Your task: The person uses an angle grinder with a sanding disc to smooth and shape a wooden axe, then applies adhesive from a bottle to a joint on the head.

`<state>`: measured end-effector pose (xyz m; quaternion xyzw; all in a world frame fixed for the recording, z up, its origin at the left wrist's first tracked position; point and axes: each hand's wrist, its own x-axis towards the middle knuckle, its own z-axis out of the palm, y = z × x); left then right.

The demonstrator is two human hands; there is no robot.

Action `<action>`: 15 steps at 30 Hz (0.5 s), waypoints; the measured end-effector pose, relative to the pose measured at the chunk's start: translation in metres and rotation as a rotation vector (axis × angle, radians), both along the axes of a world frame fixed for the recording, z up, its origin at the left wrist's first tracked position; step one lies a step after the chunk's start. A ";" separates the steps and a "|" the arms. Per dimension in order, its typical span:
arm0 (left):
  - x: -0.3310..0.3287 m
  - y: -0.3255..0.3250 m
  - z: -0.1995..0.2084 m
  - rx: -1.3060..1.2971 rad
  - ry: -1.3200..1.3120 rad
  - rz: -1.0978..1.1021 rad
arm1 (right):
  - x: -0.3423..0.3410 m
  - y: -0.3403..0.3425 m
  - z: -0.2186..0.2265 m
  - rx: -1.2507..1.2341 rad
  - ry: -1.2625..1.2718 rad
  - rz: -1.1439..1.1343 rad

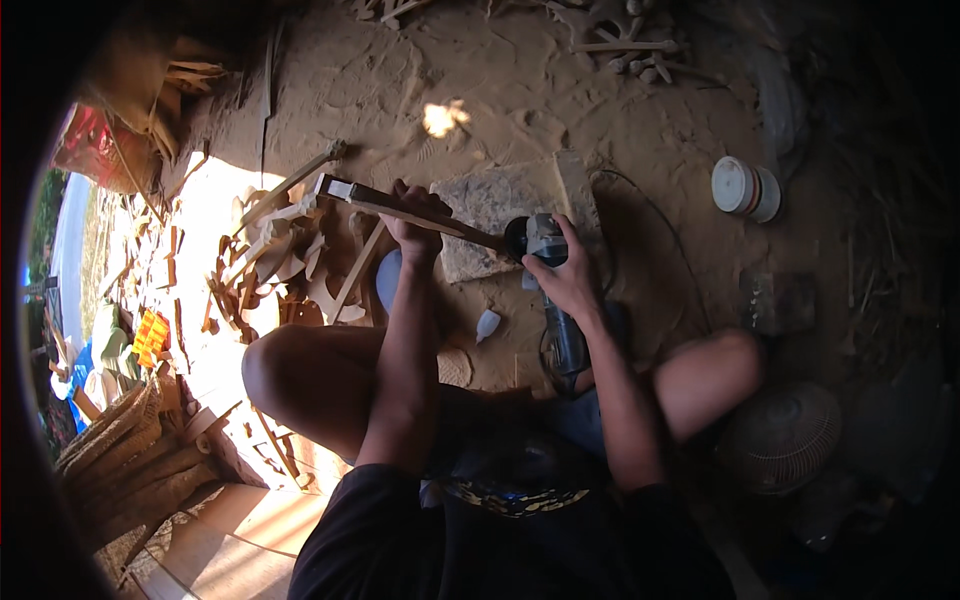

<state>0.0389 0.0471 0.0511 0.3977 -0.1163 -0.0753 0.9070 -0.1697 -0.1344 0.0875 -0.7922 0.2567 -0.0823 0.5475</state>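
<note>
My left hand (415,222) is closed round a long wooden piece (380,200), which slants from upper left down to the right. Its far left end is pale and catches the light. My right hand (568,270) grips the head of a grey angle grinder (563,335), whose body points back toward me. The grinder's dark round disc (516,238) meets or nearly meets the right end of the wood; exact contact cannot be made out. Beneath both lies a worn flat board (480,195) on the sandy ground.
Cut wood scraps (275,255) are heaped at the left. A white bottle (487,325) lies before me. The grinder's cord (665,215) curves across the ground at right. Farther right are a white tub (740,187) and a round fan (785,437). Branches (640,50) lie at the far side.
</note>
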 end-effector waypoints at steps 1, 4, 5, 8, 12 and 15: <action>0.001 0.001 -0.001 0.004 -0.025 -0.005 | 0.000 0.001 0.001 -0.033 0.039 0.004; -0.001 -0.005 -0.006 -0.034 -0.015 -0.077 | -0.005 0.000 -0.003 -0.094 0.113 -0.023; 0.005 0.004 -0.014 -0.029 -0.022 -0.068 | -0.002 0.005 0.000 -0.112 0.125 -0.028; 0.016 0.014 -0.030 0.163 -0.192 -0.037 | -0.001 0.004 0.008 -0.113 -0.010 -0.019; 0.014 0.011 -0.030 -0.148 -0.052 -0.253 | -0.001 0.001 0.021 -0.061 0.071 0.002; 0.012 0.008 -0.027 -0.065 -0.045 -0.244 | -0.005 -0.003 0.019 0.116 0.090 -0.002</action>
